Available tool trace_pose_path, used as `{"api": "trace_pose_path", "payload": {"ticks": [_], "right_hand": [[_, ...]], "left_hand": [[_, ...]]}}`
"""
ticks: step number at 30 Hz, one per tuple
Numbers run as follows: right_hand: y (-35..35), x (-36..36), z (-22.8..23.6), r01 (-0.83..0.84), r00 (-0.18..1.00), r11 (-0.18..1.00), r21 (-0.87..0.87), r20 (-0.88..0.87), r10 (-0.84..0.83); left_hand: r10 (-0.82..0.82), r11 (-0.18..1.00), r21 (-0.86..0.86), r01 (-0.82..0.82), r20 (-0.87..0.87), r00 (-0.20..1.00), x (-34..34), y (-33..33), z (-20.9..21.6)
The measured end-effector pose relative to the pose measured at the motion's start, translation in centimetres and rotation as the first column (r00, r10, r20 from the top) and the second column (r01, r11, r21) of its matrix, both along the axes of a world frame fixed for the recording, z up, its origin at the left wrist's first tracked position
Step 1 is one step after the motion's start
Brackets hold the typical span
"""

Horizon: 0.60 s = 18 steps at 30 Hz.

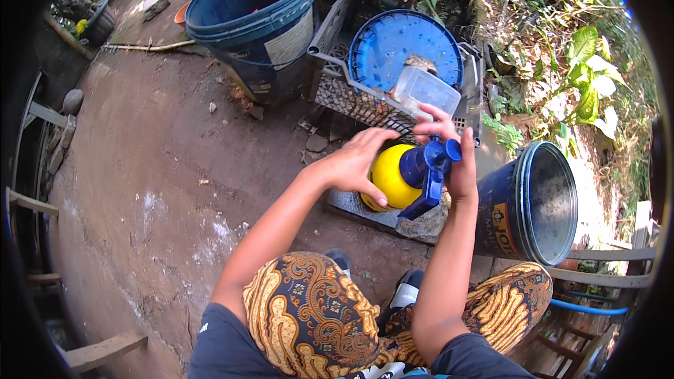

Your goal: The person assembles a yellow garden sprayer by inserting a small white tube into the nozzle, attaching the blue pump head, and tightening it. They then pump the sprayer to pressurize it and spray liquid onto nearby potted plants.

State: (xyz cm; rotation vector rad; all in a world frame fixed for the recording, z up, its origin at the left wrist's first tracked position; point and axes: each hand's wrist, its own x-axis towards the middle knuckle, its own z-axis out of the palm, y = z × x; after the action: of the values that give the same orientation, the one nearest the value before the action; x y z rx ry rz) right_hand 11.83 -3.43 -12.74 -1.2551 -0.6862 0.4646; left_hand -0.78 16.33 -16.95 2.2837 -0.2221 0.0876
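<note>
A yellow pump sprayer (pixel 395 178) with a dark blue head and handle (pixel 427 172) stands between my hands, its head leaning to the right. My left hand (pixel 358 163) is wrapped round the left side of the yellow tank, thumb in front. My right hand (pixel 455 160) is at the blue head, with fingers behind it and the thumb on its right side; part of the grip is hidden by the head. Beneath the sprayer lies a grey stone block (pixel 365 216).
A large dark blue bucket (pixel 270 56) stands behind to the left. Beside it, a grey plastic crate (pixel 337 91) bears a round blue lid (pixel 379 45) and a clear plastic container (pixel 427 91). Another blue bucket (pixel 500 210) lies tilted at the right, near leafy plants (pixel 586 70).
</note>
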Motion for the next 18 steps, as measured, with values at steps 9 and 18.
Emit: {"api": "trace_pose_path", "payload": {"ticks": [9, 18], "right_hand": [[0.4, -1.0, -3.8, 0.201, 0.964, 0.937, 0.284, -0.225, -0.139], [3.2, -2.7, -2.0, 0.486, 0.868, 0.869, 0.093, -0.166, -0.467]], "left_hand": [[0.189, 0.938, -0.328, -0.113, 0.208, 0.960, 0.6, -5.9, -3.9], [0.215, 0.889, -0.432, -0.149, 0.107, 0.971, 0.1, -5.4, -2.9]]}}
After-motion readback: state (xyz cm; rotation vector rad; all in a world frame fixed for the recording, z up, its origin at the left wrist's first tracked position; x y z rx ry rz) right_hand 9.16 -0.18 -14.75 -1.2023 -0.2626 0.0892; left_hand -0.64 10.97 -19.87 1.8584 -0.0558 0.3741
